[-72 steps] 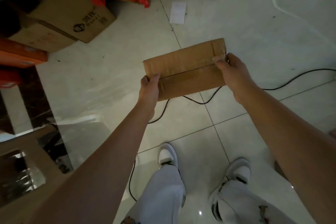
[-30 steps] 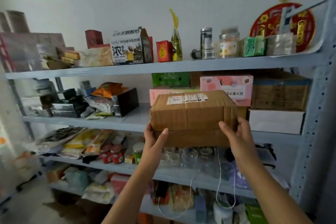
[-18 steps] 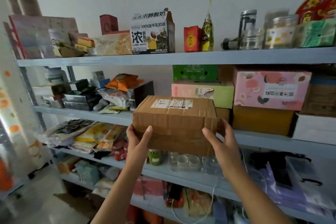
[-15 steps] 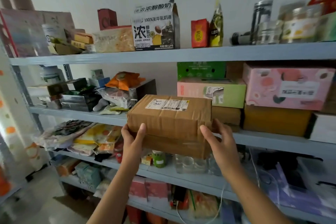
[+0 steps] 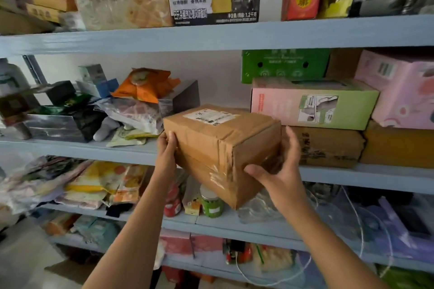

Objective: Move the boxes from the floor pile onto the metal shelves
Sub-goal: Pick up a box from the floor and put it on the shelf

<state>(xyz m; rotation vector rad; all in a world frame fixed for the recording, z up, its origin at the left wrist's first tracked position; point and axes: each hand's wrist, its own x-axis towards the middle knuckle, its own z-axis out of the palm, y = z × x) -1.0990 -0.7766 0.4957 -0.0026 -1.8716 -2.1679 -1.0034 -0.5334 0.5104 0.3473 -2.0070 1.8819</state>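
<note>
Now your left hand [image 5: 166,145] and right hand [image 5: 279,171] grip the brown taped cardboard box [image 5: 211,141] at the front edge of the blue metal shelf [image 5: 94,150]. Its long axis runs skewed left-right, near corner dipping, beside a pink-and-green carton [image 5: 312,103] on that shelf.

Two hands [image 5: 167,148] [image 5: 279,171], one taped brown box [image 5: 211,148], four blue shelf boards [image 5: 211,35], one green-lidded jar [image 5: 211,202]
</note>
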